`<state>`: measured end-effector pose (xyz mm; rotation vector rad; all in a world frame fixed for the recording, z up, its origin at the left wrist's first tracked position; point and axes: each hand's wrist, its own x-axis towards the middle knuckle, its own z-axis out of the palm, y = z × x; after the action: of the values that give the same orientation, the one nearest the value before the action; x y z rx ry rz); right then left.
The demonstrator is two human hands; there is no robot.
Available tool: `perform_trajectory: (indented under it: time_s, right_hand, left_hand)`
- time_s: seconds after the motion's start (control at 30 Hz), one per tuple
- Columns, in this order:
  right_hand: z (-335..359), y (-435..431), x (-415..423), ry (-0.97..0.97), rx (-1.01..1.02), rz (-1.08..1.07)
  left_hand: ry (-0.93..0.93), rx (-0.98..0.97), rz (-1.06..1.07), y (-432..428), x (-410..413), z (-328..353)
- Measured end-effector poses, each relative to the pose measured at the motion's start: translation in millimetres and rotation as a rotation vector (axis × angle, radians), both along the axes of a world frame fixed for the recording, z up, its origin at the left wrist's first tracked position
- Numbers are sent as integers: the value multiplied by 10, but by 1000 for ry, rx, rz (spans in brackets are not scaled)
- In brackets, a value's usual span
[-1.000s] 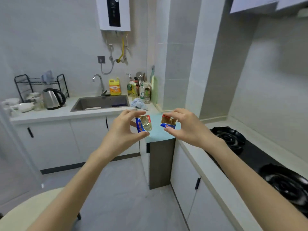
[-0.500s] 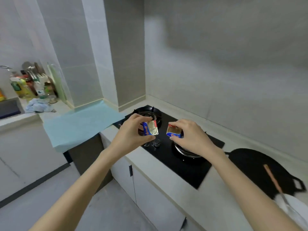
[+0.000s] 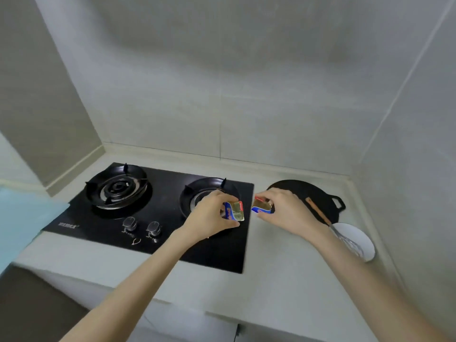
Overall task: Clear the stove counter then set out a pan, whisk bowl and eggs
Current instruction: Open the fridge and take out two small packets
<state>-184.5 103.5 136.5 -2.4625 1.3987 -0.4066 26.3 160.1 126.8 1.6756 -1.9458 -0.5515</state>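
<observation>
My left hand [image 3: 212, 213] pinches a small blue-and-gold foil packet [image 3: 234, 211] over the right burner [image 3: 209, 191] of the black gas stove [image 3: 158, 213]. A second, similar packet [image 3: 262, 207] is pinched in my right hand [image 3: 286, 211], just past the stove's right edge. Behind my right hand a flat black pan [image 3: 308, 193] lies on the counter. In front of the pan stands a white bowl [image 3: 357, 239], and a whisk [image 3: 345, 239] with a wooden handle lies across both.
The left burner [image 3: 117, 188] and two knobs [image 3: 142, 225] are uncovered. A light blue sheet [image 3: 19, 223] covers the surface at the far left. Tiled walls close the counter [image 3: 283, 280] at the back and right. Cabinet fronts lie below the counter edge.
The view swung from the sink area to the stove. Both hands carried their packets rightward, from the blue-covered surface to the stove's right side near the pan.
</observation>
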Motion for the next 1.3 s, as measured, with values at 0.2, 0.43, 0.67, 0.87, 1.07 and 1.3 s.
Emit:
perform_trajectory:
  time_s: [0.2,0.43,0.67,0.87,1.07,1.3]
  right_hand:
    - [-434,-120,-317,48,123,-134]
    - [-1014,-498,-518,99,229,-165]
    - [-1523,-985,-611,144,273,-136]
    - [-1904,-1220,-573,210,226,-51]
    - [-2057,-1315,-573,295,194,8]
    - [-1833,-1395,-464,69,280,33]
  left_hand:
    - [-38,130,-105,-406,-346,-582]
    - [-34,277,-47,-784,-699,-1248]
    - [-84,317,99,-1092,-929,-1735]
    - [-160,350,147,-1215,-1007,-1999]
    - [-196,397,207,-1204,-999,-2132]
    - [-119,370,287,-1064,-974,-2031]
